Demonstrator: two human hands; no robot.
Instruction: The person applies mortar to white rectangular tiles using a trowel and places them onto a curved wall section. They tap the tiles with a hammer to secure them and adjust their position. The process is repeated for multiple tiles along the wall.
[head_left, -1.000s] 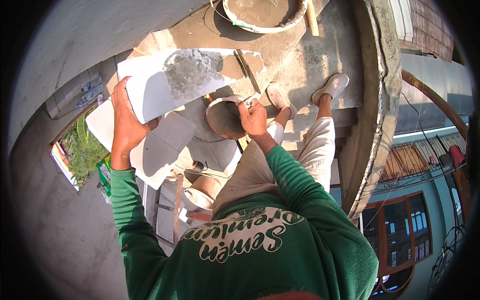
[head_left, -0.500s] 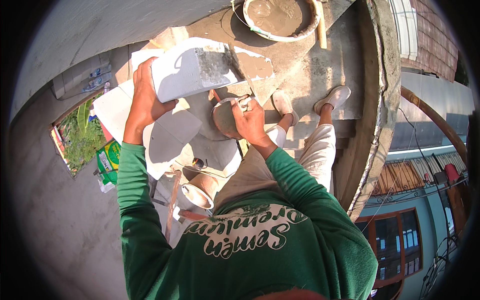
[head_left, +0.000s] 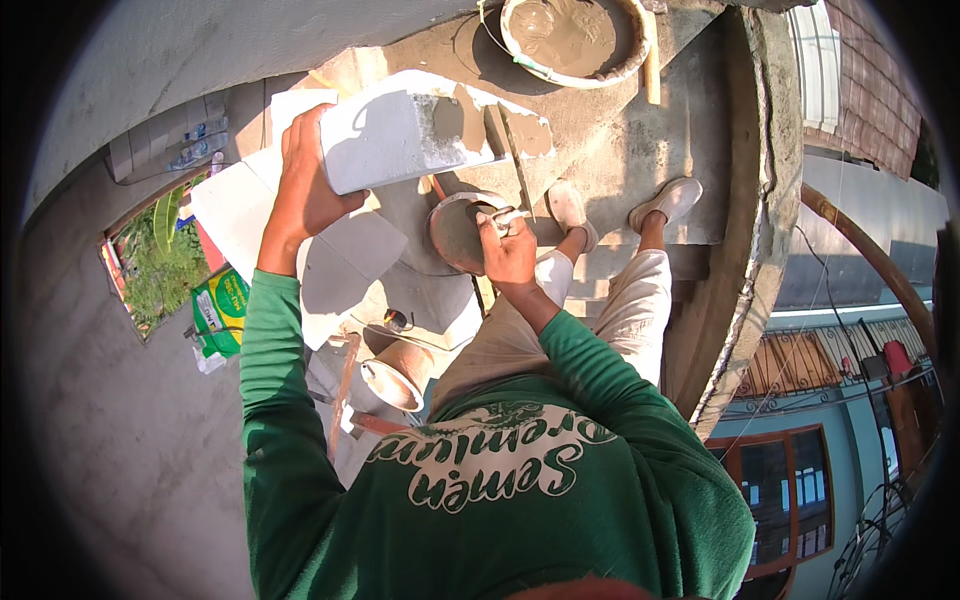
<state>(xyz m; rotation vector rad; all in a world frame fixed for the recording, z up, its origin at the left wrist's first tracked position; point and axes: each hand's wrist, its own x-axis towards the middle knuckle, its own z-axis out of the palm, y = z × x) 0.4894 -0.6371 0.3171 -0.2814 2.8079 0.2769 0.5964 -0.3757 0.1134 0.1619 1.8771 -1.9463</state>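
My left hand (head_left: 305, 175) grips the near left end of a long white block (head_left: 380, 140), thumb along its lower edge. Grey mortar (head_left: 460, 120) coats part of the block's right portion. My right hand (head_left: 508, 250) is closed round the handle of a trowel (head_left: 513, 160), whose long blade lies across the mortared end. Just below, a round mortar-stained container (head_left: 450, 235) is partly hidden by my right hand. More white blocks (head_left: 345, 255) lie beneath and left of the held one.
A mortar bucket (head_left: 545, 72) and wooden stick (head_left: 652, 75) stand beyond the block. My sandalled feet (head_left: 672, 195) are on concrete steps (head_left: 690, 230), bordered right by a rough edge (head_left: 765, 190). Left are a grey wall (head_left: 130, 420) and green sack (head_left: 218, 315); below, a smaller bucket (head_left: 395, 378).
My left hand and the block have moved up and right in the picture, along with some of the surroundings. The trowel blade has shifted rightward along the block, with mortar showing left of it.
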